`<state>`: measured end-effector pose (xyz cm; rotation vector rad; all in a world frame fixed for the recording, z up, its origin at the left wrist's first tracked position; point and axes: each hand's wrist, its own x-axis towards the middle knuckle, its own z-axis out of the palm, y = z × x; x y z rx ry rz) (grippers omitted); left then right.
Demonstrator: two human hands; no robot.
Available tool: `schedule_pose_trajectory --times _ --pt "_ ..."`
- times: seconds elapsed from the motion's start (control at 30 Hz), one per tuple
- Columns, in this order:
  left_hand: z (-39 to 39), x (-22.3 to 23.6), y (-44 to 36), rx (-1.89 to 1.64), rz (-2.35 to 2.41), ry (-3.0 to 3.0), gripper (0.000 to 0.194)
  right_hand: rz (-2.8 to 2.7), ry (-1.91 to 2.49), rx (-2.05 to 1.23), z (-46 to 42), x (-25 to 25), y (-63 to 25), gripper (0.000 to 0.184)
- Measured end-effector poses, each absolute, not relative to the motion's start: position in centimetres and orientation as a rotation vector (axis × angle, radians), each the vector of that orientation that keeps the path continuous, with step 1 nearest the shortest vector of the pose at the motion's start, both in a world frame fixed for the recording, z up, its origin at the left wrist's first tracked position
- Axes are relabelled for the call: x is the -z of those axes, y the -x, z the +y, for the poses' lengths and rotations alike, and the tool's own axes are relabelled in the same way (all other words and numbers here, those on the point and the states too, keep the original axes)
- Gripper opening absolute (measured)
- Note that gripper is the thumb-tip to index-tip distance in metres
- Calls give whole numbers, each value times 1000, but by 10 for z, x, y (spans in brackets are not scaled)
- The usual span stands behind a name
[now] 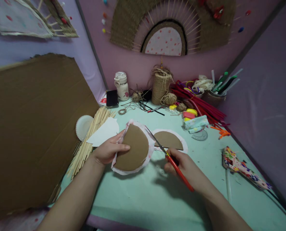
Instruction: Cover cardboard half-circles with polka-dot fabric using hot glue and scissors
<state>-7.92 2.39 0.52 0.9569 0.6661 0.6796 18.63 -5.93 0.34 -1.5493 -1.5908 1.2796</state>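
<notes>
My left hand [111, 148] grips a half-round cardboard piece [135, 149] by its straight side, thumb on the brown face. White fabric with pink spots [150, 148] sticks out as a border around its edge. In my right hand [181, 163] are scissors [178, 173] with red handles. Their blades point up and left, close to the fabric's right edge; whether they touch it I cannot tell. Behind the blades, a second half-round cardboard piece [169, 139] lies flat on a similar fabric piece, partly covered by the blades.
Bamboo sticks [85, 150], white paper [106, 131] and a paper plate [83, 127] lie left, beside a large cardboard sheet [37, 128]. A bottle [121, 86], a twine spool [161, 86] and red pipe cleaners [200, 102] stand or lie behind. A patterned glue gun [244, 170] rests right.
</notes>
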Motion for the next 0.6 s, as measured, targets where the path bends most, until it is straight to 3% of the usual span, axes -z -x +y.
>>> schedule_pose_trajectory --times 0.6 --pt "23 -11 85 -654 748 -1003 92 -1602 1586 -1188 -57 -1 -195 25"
